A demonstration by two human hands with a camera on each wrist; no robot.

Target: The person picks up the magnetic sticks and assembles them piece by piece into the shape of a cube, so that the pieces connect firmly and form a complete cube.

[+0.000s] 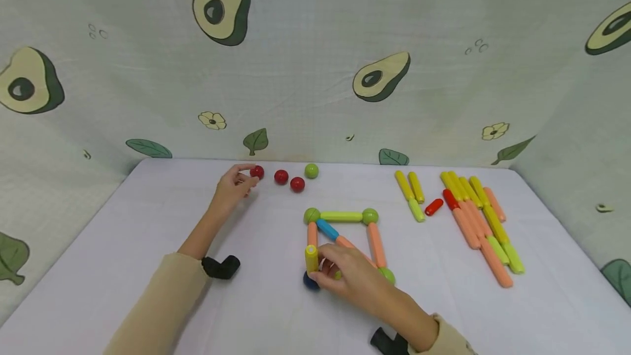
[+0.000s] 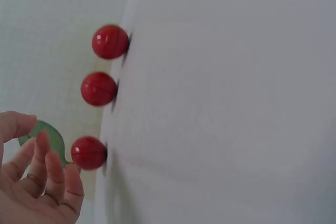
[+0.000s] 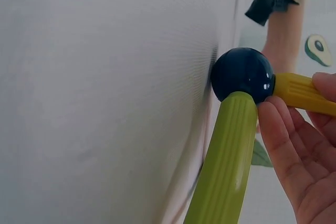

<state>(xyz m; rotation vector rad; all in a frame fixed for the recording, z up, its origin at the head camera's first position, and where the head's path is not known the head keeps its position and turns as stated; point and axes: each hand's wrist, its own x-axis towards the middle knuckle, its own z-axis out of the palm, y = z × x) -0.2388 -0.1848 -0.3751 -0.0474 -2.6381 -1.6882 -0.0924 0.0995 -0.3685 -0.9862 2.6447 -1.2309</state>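
We've got left hand [image 1: 234,185] left of frame centre, fingers half-open, empty, glossy red plastic-looking ball [image 1: 257,172] just rightward; right hand [image 1: 351,279] pinches upright yellow plastic-looking stick [image 1: 311,259].

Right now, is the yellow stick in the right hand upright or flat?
Upright: the right wrist view shows the yellow stick jutting from the dark blue ball, away from the table.

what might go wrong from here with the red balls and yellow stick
The left hand is right by the leftmost red ball; a nudge might set it rolling.

The right hand pinches the yellow stick upright at the dark blue ball; a loose joint could let it tip.

That hand is also close to the stick frame and may bump it.
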